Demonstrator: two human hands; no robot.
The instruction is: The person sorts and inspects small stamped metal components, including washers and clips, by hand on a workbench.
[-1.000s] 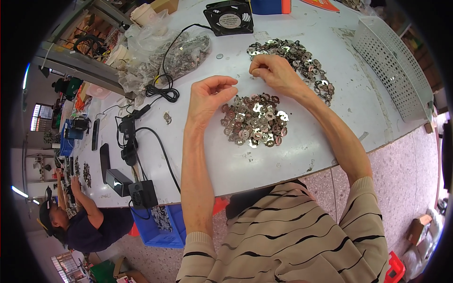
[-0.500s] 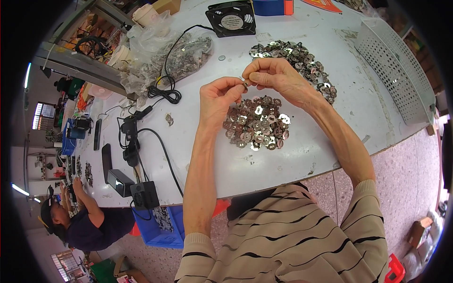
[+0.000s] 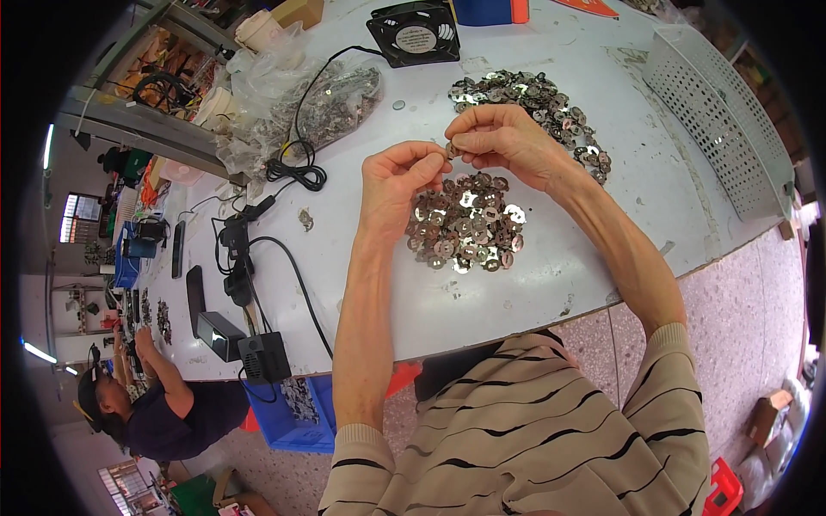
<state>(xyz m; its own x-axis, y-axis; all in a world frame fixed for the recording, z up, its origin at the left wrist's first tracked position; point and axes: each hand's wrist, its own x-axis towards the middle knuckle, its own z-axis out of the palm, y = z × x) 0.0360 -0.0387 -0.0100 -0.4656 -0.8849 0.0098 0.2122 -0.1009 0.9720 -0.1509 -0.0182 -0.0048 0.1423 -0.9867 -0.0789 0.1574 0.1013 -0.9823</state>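
Observation:
Between the fingertips of both my hands is a small round metal piece [image 3: 452, 150], partly covered by the fingers. My left hand [image 3: 400, 176] pinches its left side with thumb and forefinger. From the other side my right hand [image 3: 509, 144] grips it the same way, the other fingers curled. Just below the hands lies a heap of small shiny metal pieces [image 3: 469, 228], round with slots in the middle. A second, longer heap of similar metal pieces [image 3: 551, 107] spreads behind and beyond my right hand.
Left of the hands lies a clear plastic bag [image 3: 331, 103] of small metal parts, near a black fan [image 3: 413, 39]. Cables and a black adapter [image 3: 265, 357] run along the left. A white perforated basket [image 3: 714, 120] stands right. A co-worker [image 3: 172, 404] sits far left.
The fingertips have shifted slightly, and the metal piece between them now shows more of its face. Both heaps look unchanged. The whole view has moved a little.

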